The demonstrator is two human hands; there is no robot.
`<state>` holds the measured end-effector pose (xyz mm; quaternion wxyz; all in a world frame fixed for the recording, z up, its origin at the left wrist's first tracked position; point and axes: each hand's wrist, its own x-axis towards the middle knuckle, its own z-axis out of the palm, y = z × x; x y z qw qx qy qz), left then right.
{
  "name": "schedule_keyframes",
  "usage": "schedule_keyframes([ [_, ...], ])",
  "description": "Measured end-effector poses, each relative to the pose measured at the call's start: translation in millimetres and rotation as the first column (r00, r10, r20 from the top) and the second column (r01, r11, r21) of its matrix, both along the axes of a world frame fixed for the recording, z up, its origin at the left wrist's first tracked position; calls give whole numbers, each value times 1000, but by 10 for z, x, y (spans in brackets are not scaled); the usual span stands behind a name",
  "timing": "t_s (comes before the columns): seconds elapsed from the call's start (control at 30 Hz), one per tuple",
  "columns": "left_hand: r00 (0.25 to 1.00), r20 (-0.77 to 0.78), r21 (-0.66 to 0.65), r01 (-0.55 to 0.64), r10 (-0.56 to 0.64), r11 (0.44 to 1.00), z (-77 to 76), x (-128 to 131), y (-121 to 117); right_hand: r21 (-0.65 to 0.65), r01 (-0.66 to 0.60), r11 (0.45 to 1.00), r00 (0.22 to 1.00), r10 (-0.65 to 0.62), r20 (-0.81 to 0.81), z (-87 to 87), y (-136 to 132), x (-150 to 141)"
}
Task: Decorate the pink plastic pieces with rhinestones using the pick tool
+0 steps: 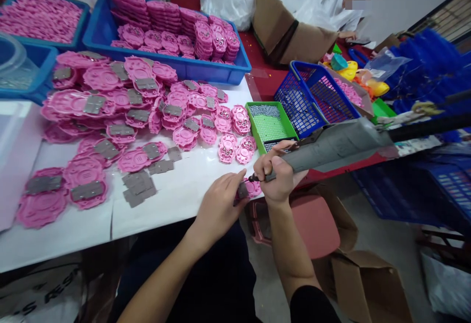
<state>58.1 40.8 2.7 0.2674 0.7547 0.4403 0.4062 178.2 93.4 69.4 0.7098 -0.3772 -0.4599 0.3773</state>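
My right hand (275, 173) is wrapped round a grey electric screwdriver (331, 146), whose dark tip points left. At the table's front edge, my left hand (222, 198) grips a pink plastic piece (253, 188) with a grey metal plate on it. The screwdriver's tip meets this piece or hovers just over it; I cannot tell which. My left fingers hide part of the piece. Just beyond my hands lie several pink pieces with shiny screws (228, 147). Loose grey metal plates (139, 186) rest on the white table (165, 198) to the left.
Pink pieces with grey plates (99, 105) are heaped on the left. Behind them stands a blue bin (206, 70) of stacked pink pieces. A green tray (274, 122) holds small screws, next to a blue basket (300, 102). A red stool (316, 225) stands below. Another person sits at the back right.
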Motion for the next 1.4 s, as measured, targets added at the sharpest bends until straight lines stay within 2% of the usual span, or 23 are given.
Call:
schedule_keyframes([
  [0.3,1000,-25,-59,14,-16,998,26,4,12,-49,-16,999,997,20,70,24,2,-64],
  [0.53,999,-45,-66,21,-24,998,38,-4,8,-59,-69,996,996,72,54,23,31,-73],
  [0.67,998,-51,-73,16,-20,997,43,-2,13,-70,-134,989,991,135,20,21,58,-86],
  [0.83,998,-63,-73,11,-16,997,9,2,12,-96,-339,936,939,343,19,-7,104,-30],
  [0.9,998,-60,-71,10,-14,997,-5,-1,11,-71,-362,929,931,365,25,-5,109,9],
  [1.17,999,29,-28,35,-34,999,34,11,10,49,-181,982,983,182,-11,125,-5,213],
  [1.3,998,-51,-15,37,-38,999,33,28,4,4,-93,996,996,93,-3,192,-53,280],
  [1.4,996,-85,17,26,-25,1000,28,28,3,45,-14,999,1000,15,-10,321,-50,378],
])
